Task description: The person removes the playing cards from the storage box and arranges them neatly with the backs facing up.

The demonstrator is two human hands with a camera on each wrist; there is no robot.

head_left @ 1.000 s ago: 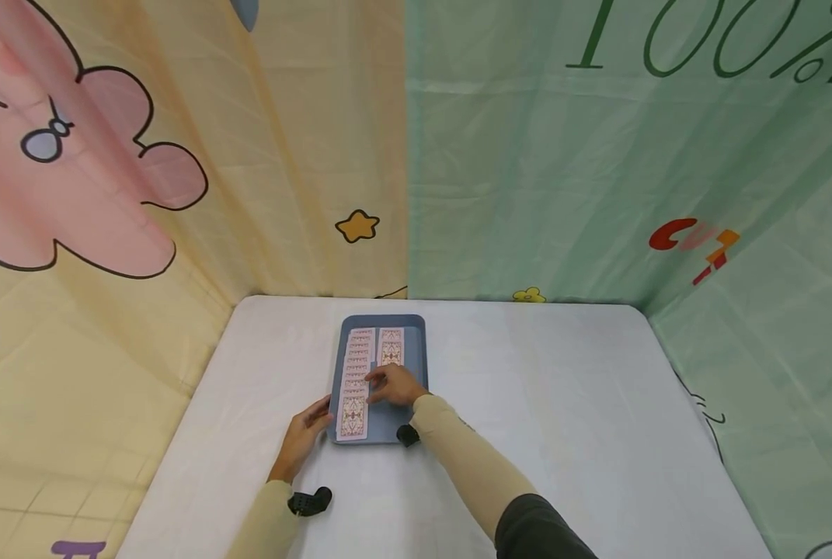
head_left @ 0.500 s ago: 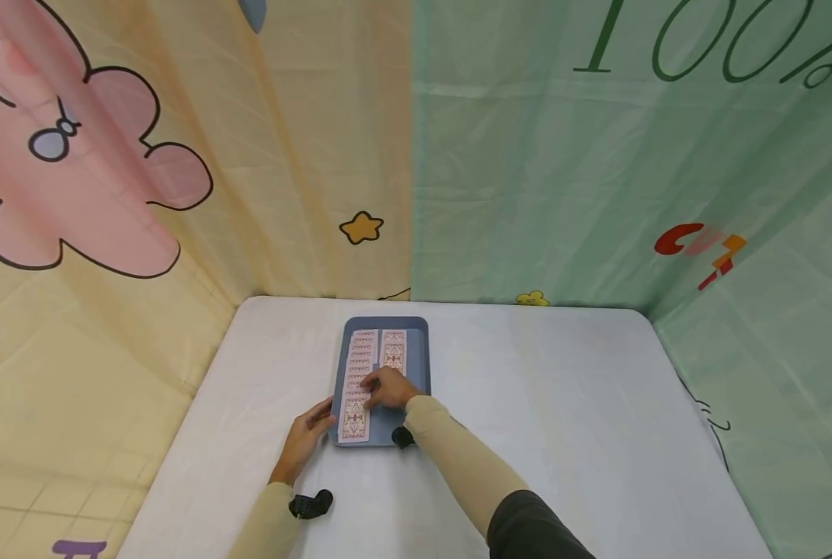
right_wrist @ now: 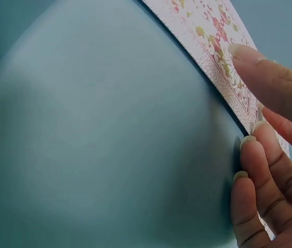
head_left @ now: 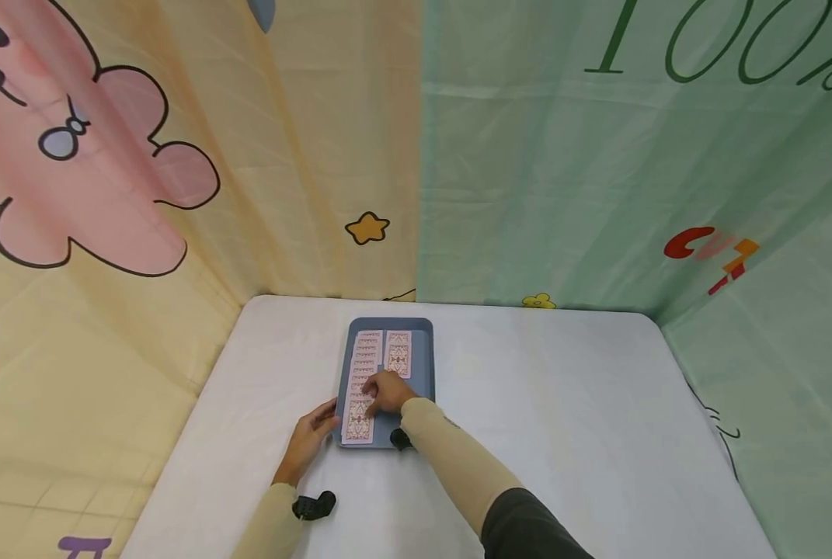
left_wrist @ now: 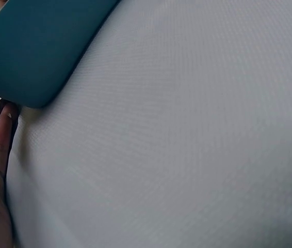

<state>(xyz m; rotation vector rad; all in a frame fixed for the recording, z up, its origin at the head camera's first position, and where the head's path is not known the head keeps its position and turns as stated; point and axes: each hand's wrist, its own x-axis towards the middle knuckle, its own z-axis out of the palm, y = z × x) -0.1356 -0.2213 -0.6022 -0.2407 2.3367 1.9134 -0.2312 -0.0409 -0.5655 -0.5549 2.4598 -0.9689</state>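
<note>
Saw curtains point(head_left: 513, 171) across the upper frame and down both sides, yellow at left, green at right. Noted a pink cartoon figure point(head_left: 108, 155) printed at the upper left and green numerals point(head_left: 617, 39) at the upper right. Found a white-topped bench point(head_left: 555, 404) across the lower middle. Saw two tan sleeves point(head_left: 457, 454) in the lower frame, and a dark sleeve point(head_left: 527, 524) at the bottom, right of centre. Found a blue tray point(head_left: 424, 357) on the bench, below and slightly left of the frame's centre. Saw a long column of overlapping cards point(head_left: 365, 349), backs up, along its left side. Saw the left hand point(head_left: 305, 442) at the tray's lower left edge, fingers nearly straight and close together. Saw the right hand point(head_left: 390, 392) over the long column's lower half, fingers bent at a card's edge, thumb point(right_wrist: 277, 85) apart and over the patterned back; could not tell of any pinch. Found a shorter column of cards point(head_left: 398, 357) at the tray's upper middle. Noted black wrist devices point(head_left: 314, 506) beside both wrists.
</note>
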